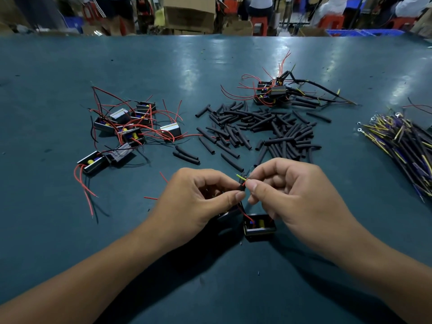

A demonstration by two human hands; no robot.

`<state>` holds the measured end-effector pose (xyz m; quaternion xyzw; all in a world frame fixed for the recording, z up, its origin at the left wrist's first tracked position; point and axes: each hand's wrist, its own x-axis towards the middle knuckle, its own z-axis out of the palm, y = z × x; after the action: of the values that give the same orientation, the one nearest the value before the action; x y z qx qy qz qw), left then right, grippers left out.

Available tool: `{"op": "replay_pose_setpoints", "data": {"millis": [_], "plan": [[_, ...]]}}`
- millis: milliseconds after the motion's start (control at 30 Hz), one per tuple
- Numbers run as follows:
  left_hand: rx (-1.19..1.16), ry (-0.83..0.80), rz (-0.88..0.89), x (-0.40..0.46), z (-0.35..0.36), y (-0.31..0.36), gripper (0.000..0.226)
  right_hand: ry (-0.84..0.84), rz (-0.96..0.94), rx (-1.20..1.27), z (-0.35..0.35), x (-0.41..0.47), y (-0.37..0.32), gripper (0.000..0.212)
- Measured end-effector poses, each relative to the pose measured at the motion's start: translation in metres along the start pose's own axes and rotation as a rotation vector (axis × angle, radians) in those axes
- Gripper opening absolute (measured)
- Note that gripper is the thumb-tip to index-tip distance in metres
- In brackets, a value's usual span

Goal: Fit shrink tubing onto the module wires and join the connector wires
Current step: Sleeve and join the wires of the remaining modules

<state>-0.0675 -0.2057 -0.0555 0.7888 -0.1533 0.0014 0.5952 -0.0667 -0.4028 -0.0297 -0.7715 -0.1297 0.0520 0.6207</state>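
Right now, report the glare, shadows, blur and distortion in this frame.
Head view: pale overhead-light glare streaks the green table beyond the shrink tubing pile; soft dark shadows lie under both forearms; the left hand, right hand and module are sharp; the background is blurred; wide-angle bending curves the table's far edge.

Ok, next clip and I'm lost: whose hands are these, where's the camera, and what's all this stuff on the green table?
The camera sits on a person's head, looking down at their own bare hands. The left hand and right hand pinch thin wire ends, red and yellow-green, together between the fingertips. Just below lies a small black module, its red wire running up to the fingers. On the table are a pile of black shrink tubing, unfinished modules on the left, a wired batch further back, and connector wires far right.
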Motion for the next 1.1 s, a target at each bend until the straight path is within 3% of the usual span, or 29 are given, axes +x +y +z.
{"op": "replay_pose_setpoints", "data": {"millis": [167,600,967,1100], "plan": [[0.042,0.014,0.033,-0.002,0.003,0.004,0.003,0.008,0.007,0.081,0.003,0.000,0.001,0.006],[0.018,0.027,-0.012,-0.001,0.003,0.004,0.007,-0.018,0.013,0.120,-0.002,0.000,-0.001,0.016],[-0.018,-0.013,-0.038,-0.002,-0.001,0.006,0.016,0.032,-0.094,-0.222,-0.007,0.001,0.005,0.014],[-0.007,-0.010,-0.041,-0.003,-0.001,0.006,0.016,0.008,-0.074,-0.243,-0.009,0.001,0.004,0.011]]}}
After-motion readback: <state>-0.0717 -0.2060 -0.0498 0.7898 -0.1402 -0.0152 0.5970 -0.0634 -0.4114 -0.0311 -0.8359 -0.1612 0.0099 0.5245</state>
